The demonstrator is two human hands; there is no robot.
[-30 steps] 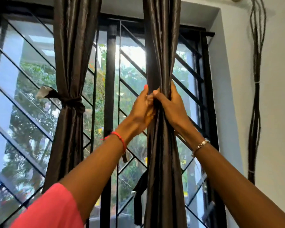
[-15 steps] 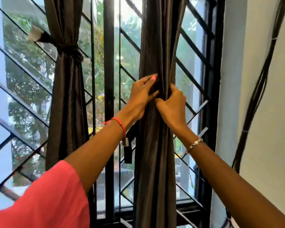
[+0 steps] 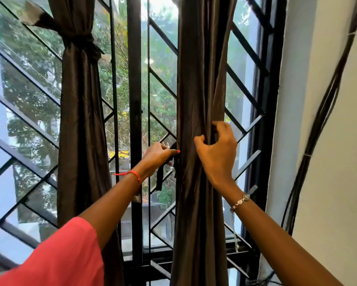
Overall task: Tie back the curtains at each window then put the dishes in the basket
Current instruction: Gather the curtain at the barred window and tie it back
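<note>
Lower down the right curtain (image 3: pixel 200 79) than before, the left hand (image 3: pixel 160 156) has left the folds and pinches the dark tie (image 3: pixel 159 178) at its left edge. The right hand (image 3: pixel 218 155) grips the gathered folds. The left curtain (image 3: pixel 80 120) hangs tied.

Left curtain (image 3: pixel 80 120), right curtain (image 3: pixel 200 79) in front of window grille (image 3: pixel 134 79); tie strap (image 3: pixel 160 176) between them, just beside right curtain. Cables (image 3: pixel 320 129) on wall (image 3: pixel 342 162), far right.

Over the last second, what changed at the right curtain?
The left hand let go of the front folds of the right curtain, moved to its left edge and now grips the dark tie strap hanging there. The right hand kept gripping the gathered folds; the left curtain stayed tied.
</note>
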